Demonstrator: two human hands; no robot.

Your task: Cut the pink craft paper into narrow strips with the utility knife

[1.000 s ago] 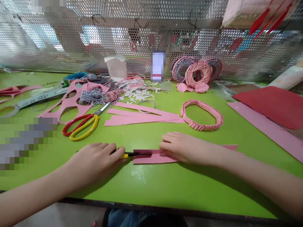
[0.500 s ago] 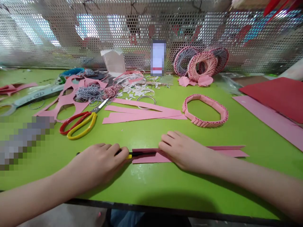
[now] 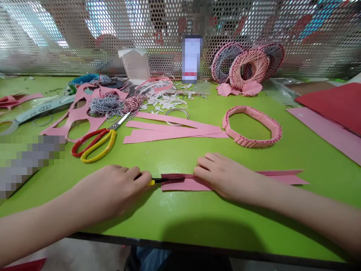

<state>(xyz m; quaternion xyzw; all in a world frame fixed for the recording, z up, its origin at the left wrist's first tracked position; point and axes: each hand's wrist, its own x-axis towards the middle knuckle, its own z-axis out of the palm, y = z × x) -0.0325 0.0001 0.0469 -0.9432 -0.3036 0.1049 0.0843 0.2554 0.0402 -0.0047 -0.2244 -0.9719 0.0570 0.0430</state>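
Note:
My left hand (image 3: pixel 121 192) is closed around a utility knife (image 3: pixel 169 180), whose yellow-and-black handle is mostly hidden in my fingers. Its narrow dark blade lies in the crease of a pink paper strip (image 3: pixel 180 184), folded lengthwise and flat on the table. My right hand (image 3: pixel 217 175), fingers curled, grips and presses the middle of that strip. The strip's far end shows beyond my right wrist. Above my hands lie several loose pink strips (image 3: pixel 169 133) and a pink pleated paper ring (image 3: pixel 254 142).
Red-and-yellow-handled scissors (image 3: pixel 98 145) lie left on the green table (image 3: pixel 141 214). Behind them are cut-out pink paper (image 3: pixel 80 116), twisted cord (image 3: pixel 104 105) and white scraps (image 3: pixel 160 99). A phone (image 3: pixel 191 58) and thread-wound rings (image 3: pixel 249 67) stand by the perforated metal screen (image 3: pixel 166 22). Red sheets (image 3: pixel 335 107) lie right.
The knife's tip has drawn slightly left relative to the strip, with more dark blade showing outside the strip's end. My right hand still holds the strip. The camera view has shifted a little.

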